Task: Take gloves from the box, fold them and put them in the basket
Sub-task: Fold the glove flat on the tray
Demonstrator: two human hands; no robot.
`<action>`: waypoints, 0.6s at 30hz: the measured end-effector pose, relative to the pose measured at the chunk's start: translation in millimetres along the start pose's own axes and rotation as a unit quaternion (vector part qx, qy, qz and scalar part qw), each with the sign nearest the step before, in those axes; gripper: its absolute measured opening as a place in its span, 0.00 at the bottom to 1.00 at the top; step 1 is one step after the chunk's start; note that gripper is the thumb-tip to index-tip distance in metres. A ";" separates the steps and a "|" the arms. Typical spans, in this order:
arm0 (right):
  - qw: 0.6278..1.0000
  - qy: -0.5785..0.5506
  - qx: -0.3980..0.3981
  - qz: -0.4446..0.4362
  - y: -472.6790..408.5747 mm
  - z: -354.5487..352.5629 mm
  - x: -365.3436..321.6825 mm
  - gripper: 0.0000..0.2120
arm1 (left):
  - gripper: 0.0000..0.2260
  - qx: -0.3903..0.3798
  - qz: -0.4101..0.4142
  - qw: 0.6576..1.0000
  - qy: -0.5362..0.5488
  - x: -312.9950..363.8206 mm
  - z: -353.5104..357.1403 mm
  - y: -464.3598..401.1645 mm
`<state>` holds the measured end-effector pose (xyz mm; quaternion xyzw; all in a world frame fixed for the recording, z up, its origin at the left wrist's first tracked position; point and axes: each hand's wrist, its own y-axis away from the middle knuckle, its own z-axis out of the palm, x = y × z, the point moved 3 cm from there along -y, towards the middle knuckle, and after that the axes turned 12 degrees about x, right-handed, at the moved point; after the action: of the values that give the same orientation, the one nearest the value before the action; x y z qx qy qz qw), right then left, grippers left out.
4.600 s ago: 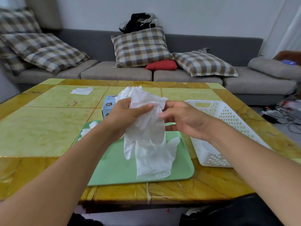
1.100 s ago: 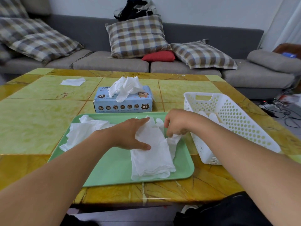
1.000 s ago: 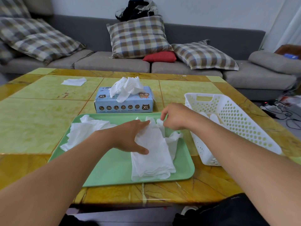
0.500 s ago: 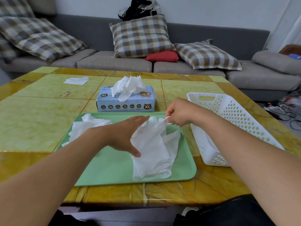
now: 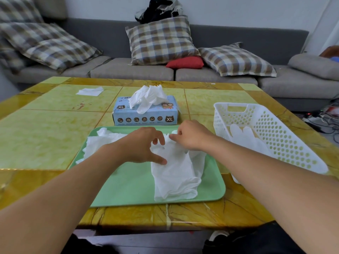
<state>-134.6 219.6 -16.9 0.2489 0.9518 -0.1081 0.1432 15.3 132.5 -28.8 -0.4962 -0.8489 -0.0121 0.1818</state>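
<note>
A white glove (image 5: 175, 173) lies on the right half of the green tray (image 5: 132, 187), its long axis running from the tray's far edge toward the near edge, with the rounded end near the tray's front rim. Which end is the cuff cannot be told. The left hand (image 5: 141, 145) has its thumb pressed on the glove's left edge and its curled fingers pinching the far end. The right hand (image 5: 190, 137) pinches the same far end just beside it, fingers curled.

More crumpled gloves (image 5: 99, 143) sit in the tray's far left corner. Beyond the tray stands a blue box (image 5: 146, 116) with gloves (image 5: 146, 98) bunched out of its top; "XL" is printed on its front at both ends, above a row of small round icons. Right of the tray is a white perforated basket (image 5: 286, 143) with a glove (image 5: 245, 137) inside.

All of this rests on a glossy yellow-green table (image 5: 45, 136). A white scrap (image 5: 89, 91) lies far left of the tray. Behind the table is a grey sofa (image 5: 132, 70) with plaid cushions (image 5: 161, 39) and a red cushion (image 5: 185, 62).
</note>
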 end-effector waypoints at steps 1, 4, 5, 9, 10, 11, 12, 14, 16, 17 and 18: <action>1.000 0.010 -0.001 0.024 -0.8 2.8 3.9 0.25 | 0.26 -0.024 -0.002 1.000 -0.019 0.5 1.6 0.2; 0.997 0.020 -0.005 0.076 -2.8 4.8 9.9 0.25 | 0.31 -0.068 -0.005 0.996 -0.049 -0.4 6.9 -0.7; 0.996 0.013 -0.013 0.084 -4.5 6.5 11.1 0.25 | 0.33 -0.074 -0.007 0.996 -0.045 -0.6 7.8 -0.8; 0.995 -0.053 -0.027 0.085 -10.0 10.3 13.4 0.14 | 0.39 -0.084 -0.017 0.996 -0.022 -2.1 8.1 0.7; 0.993 -0.075 -0.017 0.088 -10.2 8.0 13.6 0.12 | 0.40 -0.088 -0.020 0.996 -0.017 -2.9 8.5 1.1; 0.991 -0.098 -0.002 0.093 -10.9 5.7 13.8 0.11 | 0.40 -0.092 -0.024 0.995 -0.013 -4.0 9.1 1.7; 0.988 -0.119 0.015 0.100 -12.2 3.9 14.1 0.12 | 0.40 -0.095 -0.027 0.995 -0.012 -5.0 9.5 2.0; 0.983 -0.143 0.046 0.108 -15.9 3.1 15.8 0.14 | 0.41 -0.100 -0.028 0.994 -0.024 -6.6 10.0 2.2; 0.980 -0.151 0.065 0.107 -17.2 4.4 16.1 0.15 | 0.42 -0.098 -0.031 0.994 -0.036 -7.0 9.2 2.6; 0.980 -0.152 0.073 0.103 -17.6 5.5 16.3 0.14 | 0.42 -0.091 -0.035 0.995 -0.037 -6.9 8.4 2.3; 0.980 -0.154 0.081 0.096 -17.1 6.2 15.9 0.14 | 0.42 -0.081 -0.039 0.995 -0.039 -6.4 7.1 2.0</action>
<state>-155.2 210.4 -25.5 0.3299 0.8784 -0.2072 0.2769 17.7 129.5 -37.8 -0.4760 -0.8702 -0.0687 0.1073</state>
